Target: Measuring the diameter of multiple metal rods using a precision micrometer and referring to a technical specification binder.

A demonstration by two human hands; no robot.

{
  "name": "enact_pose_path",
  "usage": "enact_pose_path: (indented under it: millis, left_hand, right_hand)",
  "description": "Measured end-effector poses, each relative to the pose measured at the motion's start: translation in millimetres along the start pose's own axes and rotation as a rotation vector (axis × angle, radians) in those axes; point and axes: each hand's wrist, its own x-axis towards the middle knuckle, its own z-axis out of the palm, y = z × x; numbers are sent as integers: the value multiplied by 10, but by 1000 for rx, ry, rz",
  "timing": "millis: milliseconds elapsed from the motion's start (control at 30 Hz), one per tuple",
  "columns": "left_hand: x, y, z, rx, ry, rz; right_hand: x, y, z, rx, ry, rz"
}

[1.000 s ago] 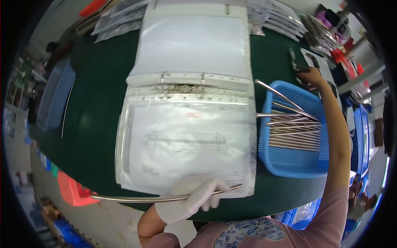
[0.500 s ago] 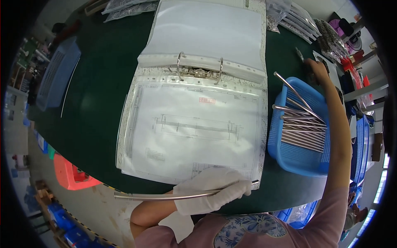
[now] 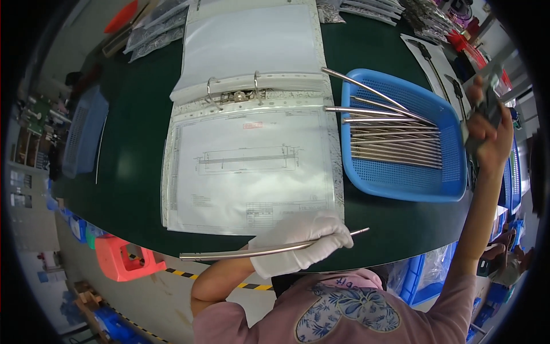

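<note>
My left hand (image 3: 303,239), in a white glove, is closed around a thin, shiny metal rod (image 3: 223,254). The rod lies roughly level, just over the table's near edge. One end sticks out past the fingertips, and the longer part reaches to the left. At the far right my bare right hand (image 3: 488,143) is raised beside a blue basket, closed on a dark grey hand tool (image 3: 491,109) with a silvery end. Blur and the fingers hide its exact kind. Several similar metal rods (image 3: 395,143) lie in the blue plastic basket (image 3: 409,192), some leaning over its left rim.
An open ring binder (image 3: 172,189) with a drawing sheet (image 3: 252,195) takes up the middle of the green table (image 3: 134,189). Caliper-like tools (image 3: 425,53) rest on a white mat (image 3: 432,71). Bagged parts (image 3: 157,34) lie at the back; a red stool (image 3: 117,258) stands left.
My right hand has lifted the dark tool from the table near the mat and brought it nearer. The view has turned rightward. My left hand still grips the rod.
</note>
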Motion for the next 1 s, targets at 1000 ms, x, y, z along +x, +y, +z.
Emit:
enact_pose_path:
  millis: [1000]
  left_hand:
    - [1559, 790, 405, -465, 406, 150]
  right_hand:
    - [-428, 229, 191, -1294, 627, -844]
